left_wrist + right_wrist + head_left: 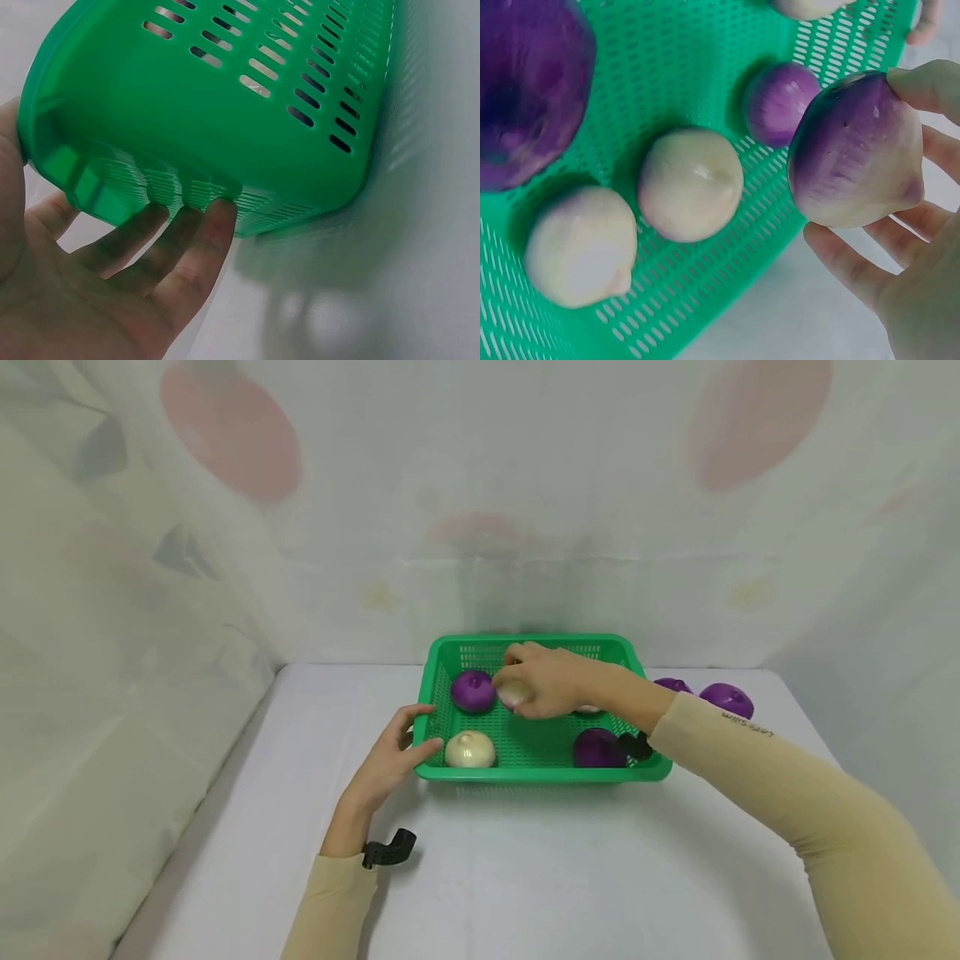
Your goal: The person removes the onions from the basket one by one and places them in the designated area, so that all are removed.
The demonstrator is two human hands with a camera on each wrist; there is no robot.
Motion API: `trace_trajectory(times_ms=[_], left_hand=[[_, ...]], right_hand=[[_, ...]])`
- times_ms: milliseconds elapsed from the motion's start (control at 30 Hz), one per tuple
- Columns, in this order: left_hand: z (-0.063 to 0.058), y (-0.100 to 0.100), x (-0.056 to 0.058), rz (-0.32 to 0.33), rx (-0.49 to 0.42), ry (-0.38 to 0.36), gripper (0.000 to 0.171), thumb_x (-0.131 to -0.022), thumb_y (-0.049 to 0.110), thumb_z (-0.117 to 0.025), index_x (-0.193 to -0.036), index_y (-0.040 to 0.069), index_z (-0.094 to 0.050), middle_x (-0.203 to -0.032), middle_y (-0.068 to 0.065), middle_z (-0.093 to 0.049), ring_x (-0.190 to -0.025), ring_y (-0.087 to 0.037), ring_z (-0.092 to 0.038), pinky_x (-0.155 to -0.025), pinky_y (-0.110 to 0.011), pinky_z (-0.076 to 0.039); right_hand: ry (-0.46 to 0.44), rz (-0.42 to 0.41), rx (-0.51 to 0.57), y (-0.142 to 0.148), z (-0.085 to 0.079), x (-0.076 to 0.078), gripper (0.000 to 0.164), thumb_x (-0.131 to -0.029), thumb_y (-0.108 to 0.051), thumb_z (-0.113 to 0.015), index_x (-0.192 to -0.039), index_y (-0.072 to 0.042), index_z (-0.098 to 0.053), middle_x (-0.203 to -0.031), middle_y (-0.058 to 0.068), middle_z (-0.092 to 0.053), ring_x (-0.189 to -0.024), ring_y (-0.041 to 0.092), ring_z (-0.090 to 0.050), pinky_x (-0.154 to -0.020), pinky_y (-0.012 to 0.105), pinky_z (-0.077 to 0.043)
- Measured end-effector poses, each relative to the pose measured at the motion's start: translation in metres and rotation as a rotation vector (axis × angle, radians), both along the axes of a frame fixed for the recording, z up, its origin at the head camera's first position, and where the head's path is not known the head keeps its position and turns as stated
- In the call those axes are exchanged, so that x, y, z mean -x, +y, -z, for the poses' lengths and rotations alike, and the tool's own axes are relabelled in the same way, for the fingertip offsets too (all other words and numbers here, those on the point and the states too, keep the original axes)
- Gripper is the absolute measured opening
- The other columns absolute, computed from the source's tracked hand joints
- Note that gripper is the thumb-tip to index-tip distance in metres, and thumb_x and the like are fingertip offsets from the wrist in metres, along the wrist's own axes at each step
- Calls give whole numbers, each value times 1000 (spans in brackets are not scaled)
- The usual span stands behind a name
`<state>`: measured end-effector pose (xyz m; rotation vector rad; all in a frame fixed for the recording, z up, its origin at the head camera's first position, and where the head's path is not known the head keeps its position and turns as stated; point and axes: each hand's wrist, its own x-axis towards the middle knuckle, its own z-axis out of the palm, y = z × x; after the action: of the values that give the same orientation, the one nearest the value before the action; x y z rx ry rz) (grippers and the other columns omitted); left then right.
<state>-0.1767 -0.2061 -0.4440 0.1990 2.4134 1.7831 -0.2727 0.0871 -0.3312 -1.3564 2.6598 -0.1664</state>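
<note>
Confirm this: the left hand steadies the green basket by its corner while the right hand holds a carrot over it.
Not a carrot. The right hand holds a purple-and-white onion, as the right wrist view shows. The rest stands: the left hand steadies the green basket by its corner.

Lighting bright, even, diffuse; soft shadow falls beneath the green perforated plastic basket (225,97). Head view edges slightly bowed; wrist close-ups mildly soft.
</note>
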Motion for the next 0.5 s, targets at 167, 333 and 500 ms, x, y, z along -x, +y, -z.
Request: trace_trajectory(times_ms=[167,333,500], left_hand=[[1,0,1,0,-3,3,61,-85,45,-69,-137,31,-41,-148,3,-29,-137,-38,-27,-101,-61,-30],[2,0,1,1,-3,1,63,-85,46,-69,-138,30,-41,-148,3,-29,-137,-35,-27,-101,-61,-30],[0,0,1,0,3,-6,64,-84,47,-69,-139,30,-40,-148,3,-29,-137,-35,-28,-101,-61,-30]], right_hand=[[-5,28,25,9,-14,-5,44,-85,-37,-64,-128,-33,-57,-132,0,-42,-115,18,-42,-77,38,-46],[12,44,41,19,-26,-13,44,-85,-37,-63,-129,-34,-56,-131,-1,-43,-114,17,-43,-74,36,-48],[46,47,42,30,-36,-22,44,-86,-36,-62,-129,-33,-56,-129,0,-44,-109,16,-46,-73,34,-48]])
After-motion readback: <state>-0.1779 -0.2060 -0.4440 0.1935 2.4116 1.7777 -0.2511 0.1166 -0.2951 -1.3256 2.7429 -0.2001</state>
